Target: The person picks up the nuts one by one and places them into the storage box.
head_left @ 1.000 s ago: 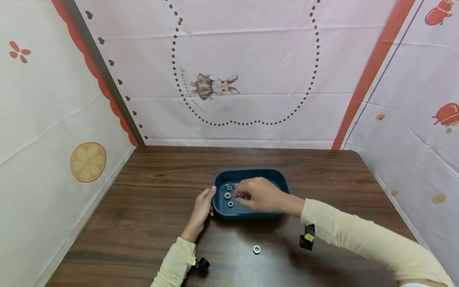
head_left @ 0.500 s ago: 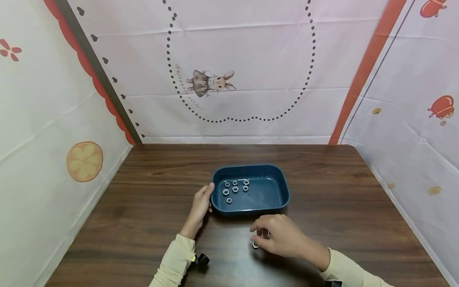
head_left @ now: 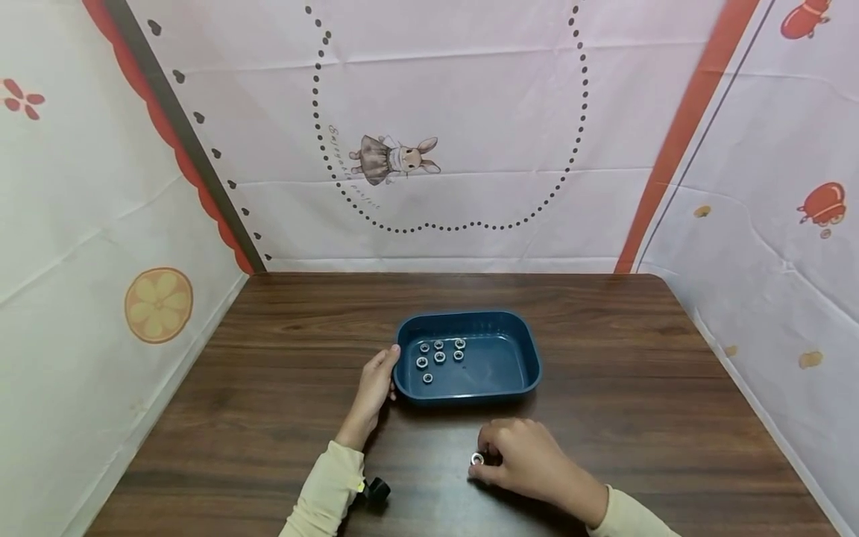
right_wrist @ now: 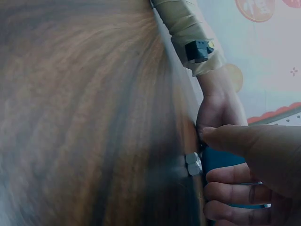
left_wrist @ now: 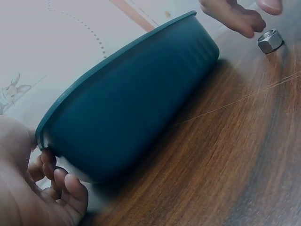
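Observation:
At the left end of a dark blue tray (head_left: 499, 373), my left hand (head_left: 374, 384) grips the wall, thumb at the rim and fingers curled underneath it. Several metal hex nuts (head_left: 439, 357) lie loose in the tray's left half. On the table in front of the tray sits another hex nut (left_wrist: 270, 41), silvery and lying by itself. My right hand (head_left: 526, 460) is low over the table around this nut. In the right wrist view the thumb (right_wrist: 221, 139) and fingers (right_wrist: 230, 190) stand apart, with a gap between them and the nut.
The brown wood-grain table (head_left: 282, 425) has its far edge against a printed white cloth (head_left: 496, 134). More cloth hangs at left and right. A small black wrist camera (head_left: 377, 491) sits by the left sleeve.
My right hand has moved from inside the tray down to the nut on the table, its fingers now lower around it. My left hand has stayed on the tray.

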`<state>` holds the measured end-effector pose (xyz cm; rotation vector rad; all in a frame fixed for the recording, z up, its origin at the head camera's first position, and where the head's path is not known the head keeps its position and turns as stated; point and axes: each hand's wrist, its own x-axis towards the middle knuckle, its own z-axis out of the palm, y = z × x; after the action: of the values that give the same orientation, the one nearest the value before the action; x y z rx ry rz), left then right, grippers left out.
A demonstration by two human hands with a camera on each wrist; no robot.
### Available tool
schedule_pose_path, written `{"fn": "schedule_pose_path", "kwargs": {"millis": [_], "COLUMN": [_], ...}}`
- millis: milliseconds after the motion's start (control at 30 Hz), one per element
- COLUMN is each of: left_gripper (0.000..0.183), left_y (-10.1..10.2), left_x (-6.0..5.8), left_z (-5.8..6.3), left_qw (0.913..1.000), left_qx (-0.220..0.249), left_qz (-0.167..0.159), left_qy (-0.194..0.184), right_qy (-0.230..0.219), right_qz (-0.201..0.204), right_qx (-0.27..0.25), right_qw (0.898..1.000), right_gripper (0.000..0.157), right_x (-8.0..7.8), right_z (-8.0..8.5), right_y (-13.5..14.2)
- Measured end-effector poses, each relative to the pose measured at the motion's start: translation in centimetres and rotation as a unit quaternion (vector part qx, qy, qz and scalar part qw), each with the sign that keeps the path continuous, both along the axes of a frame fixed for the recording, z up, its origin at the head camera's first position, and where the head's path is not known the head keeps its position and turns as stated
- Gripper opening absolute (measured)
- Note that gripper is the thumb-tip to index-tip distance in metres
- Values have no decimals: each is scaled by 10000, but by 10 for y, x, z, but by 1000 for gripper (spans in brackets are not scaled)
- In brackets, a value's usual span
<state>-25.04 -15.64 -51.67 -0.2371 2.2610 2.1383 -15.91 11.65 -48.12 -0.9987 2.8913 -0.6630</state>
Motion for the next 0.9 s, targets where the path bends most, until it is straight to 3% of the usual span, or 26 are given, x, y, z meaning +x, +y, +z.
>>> {"fn": "schedule_pose_path", "kwargs": {"millis": [200, 233, 433, 467, 900], "left_gripper": [49, 49, 49, 49, 49], "left_y": [0, 0, -1, -2, 1], "left_x": [2, 4, 3, 1, 2], "left_z": [1, 6, 6, 2, 1], "left_qw": [10000, 10000, 10000, 9999, 10000], "left_qx": [2, -9, -27, -11, -7], "left_qz": [18, -8, 59, 88, 0], "left_qy": [-62, -79, -68, -48, -14], "right_qy": [62, 95, 50, -10, -183], "right_qz": [-8, -29, -90, -87, -354], "right_qx": [171, 157, -43, -89, -358], "right_qw": [9998, 9998, 9999, 9999, 9986], "right_gripper": [30, 30, 30, 29, 28], "right_x": [2, 3, 1, 0, 2], "right_z": [-7, -8, -14, -14, -10], "right_y": [-3, -4, -9, -9, -5]}}
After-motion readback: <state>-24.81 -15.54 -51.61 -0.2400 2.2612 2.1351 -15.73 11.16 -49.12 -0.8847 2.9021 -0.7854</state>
